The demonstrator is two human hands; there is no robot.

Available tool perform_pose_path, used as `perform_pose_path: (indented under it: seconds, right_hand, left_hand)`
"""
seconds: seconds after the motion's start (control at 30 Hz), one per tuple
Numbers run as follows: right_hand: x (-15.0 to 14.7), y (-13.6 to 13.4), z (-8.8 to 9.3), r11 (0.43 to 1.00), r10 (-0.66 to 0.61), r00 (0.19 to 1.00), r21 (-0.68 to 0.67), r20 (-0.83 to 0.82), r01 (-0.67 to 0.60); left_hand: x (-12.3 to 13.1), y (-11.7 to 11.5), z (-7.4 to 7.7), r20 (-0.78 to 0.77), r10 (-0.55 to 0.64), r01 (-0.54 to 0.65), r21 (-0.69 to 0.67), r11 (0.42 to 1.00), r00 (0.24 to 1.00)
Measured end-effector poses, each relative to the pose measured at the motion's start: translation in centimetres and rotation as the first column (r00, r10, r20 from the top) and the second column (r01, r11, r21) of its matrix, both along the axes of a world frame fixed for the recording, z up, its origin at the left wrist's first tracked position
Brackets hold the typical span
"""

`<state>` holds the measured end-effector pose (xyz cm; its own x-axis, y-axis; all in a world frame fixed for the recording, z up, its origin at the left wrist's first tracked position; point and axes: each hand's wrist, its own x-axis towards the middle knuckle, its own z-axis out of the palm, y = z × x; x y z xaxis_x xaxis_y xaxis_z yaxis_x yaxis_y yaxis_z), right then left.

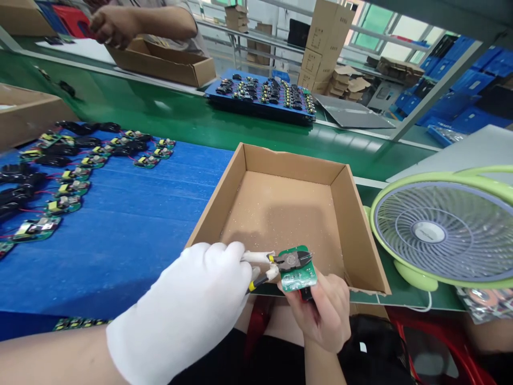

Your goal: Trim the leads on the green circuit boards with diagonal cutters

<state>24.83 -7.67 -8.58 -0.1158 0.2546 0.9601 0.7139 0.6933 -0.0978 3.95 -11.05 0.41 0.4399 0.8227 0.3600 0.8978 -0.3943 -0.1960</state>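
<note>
My left hand (pixel 200 299), in a white glove, is closed around the handles of diagonal cutters (pixel 292 261). Their handles are wrapped in white, with yellow and black showing, and the dark jaws lie over a green circuit board (pixel 298 279). Bare fingers of my right hand (pixel 326 310) pinch that board from below and the right, solder side toward me. A black part shows under the board's lower edge. Both hands are above the near edge of a shallow cardboard box (pixel 288 214), whose floor is dotted with small bits.
Rows of circuit boards with black cables (pixel 72 187) lie on a blue mat (pixel 152 214) at left. A green fan (pixel 428 230) stands right of the box. Beyond the green divider are a blue tray of boards (pixel 260 96) and another person's hand (pixel 116 27) over a carton (pixel 168 64).
</note>
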Motion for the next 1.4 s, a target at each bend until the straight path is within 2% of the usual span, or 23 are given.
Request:
perform_pose_path:
  seconds: [0.33, 0.63, 0.77, 1.17, 1.4]
  right_hand:
    - [-0.9, -0.2, -1.0, 1.0, 0.001, 0.992, 0.007, -0.129, -0.001]
    - [-1.1, -0.2, -1.1, 1.0, -0.006, 0.991, 0.016, -0.137, 0.009]
    - [-1.0, -0.2, -1.1, 1.0, -0.007, 0.993, 0.025, -0.118, 0.01]
    - [-1.0, -0.3, -1.9, 0.999, 0.022, 0.984, 0.051, -0.174, -0.013]
    - [-1.1, -0.3, -1.9, 0.999, 0.026, 0.983, 0.039, -0.184, -0.02]
  left_hand:
    - [0.0, 0.3, 0.6, -0.131, -0.022, 0.032, 0.076, 0.997, 0.991]
    - [-0.4, 0.4, 0.5, -0.061, -0.044, 0.045, 0.006, 0.999, 0.997]
    - [-0.5, 0.6, 0.4, -0.055, -0.047, 0.049, 0.028, 0.998, 0.997]
    - [-0.2, 0.4, 0.3, -0.173, 0.003, 0.011, 0.079, 0.997, 0.985]
    - [0.0, 0.7, 0.5, -0.139, -0.007, 0.021, 0.1, 0.995, 0.99]
